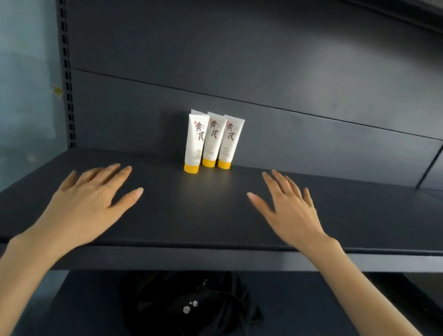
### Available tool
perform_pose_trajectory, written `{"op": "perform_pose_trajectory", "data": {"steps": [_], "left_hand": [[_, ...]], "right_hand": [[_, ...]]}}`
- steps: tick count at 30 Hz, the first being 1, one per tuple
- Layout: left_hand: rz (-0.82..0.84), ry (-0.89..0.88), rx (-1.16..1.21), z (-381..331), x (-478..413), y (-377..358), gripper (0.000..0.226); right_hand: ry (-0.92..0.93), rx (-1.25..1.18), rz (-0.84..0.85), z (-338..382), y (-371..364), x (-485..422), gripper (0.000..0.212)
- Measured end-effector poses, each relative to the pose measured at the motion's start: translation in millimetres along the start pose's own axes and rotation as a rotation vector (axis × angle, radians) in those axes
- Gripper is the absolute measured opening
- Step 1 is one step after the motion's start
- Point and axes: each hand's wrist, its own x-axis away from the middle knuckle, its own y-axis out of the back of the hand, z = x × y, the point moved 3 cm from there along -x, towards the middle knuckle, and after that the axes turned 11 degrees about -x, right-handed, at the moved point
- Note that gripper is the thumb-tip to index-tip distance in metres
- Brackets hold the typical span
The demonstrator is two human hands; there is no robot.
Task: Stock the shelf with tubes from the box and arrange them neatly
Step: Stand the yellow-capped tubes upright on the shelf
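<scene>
White plastic tubes [212,141], orange caps down, stood clustered on the shelf [207,222], near its back. Probably light, soft-walled, tippy; best pinched mid-body. On left hand [91,192] and right hand [288,211], fingers [116,177] were spread, holding nothing.

Black strapped bag [188,314] low in view; teal wall [9,52] at left

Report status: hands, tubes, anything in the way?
Left hand open, right hand open, both empty over the shelf. Three tubes upright, caps down, at the back; leftmost tube sits forward. Nothing blocking; box not in view.
</scene>
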Motion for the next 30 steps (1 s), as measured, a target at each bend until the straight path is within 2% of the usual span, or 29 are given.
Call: {"op": "perform_pose_trajectory", "data": {"steps": [3, 10, 22, 26, 30], "left_hand": [[-0.016, -0.038, -0.008, -18.1, 7.7, 0.5, 0.069], [-0.013, -0.057, -0.044, -60.2, 25.3, 8.3, 0.07], [0.017, -0.133, 0.031, -205.5, 81.7, 18.4, 0.076], [0.022, -0.195, 0.023, -256.1, 109.2, 15.9, 0.087], [0.003, -0.302, 0.039, -309.1, 131.3, 8.1, 0.085]], "right_hand": [[-0.045, 0.005, -0.019, -16.9, 11.0, 37.5, 0.081], [-0.153, 0.045, -0.038, -73.1, 31.0, 101.6, 0.088], [-0.375, 0.115, -0.061, -218.1, 86.7, 235.5, 0.089], [-0.463, 0.12, -0.046, -260.4, 99.3, 285.2, 0.088], [-0.526, 0.126, -0.038, -290.6, 105.5, 325.4, 0.088]]}}
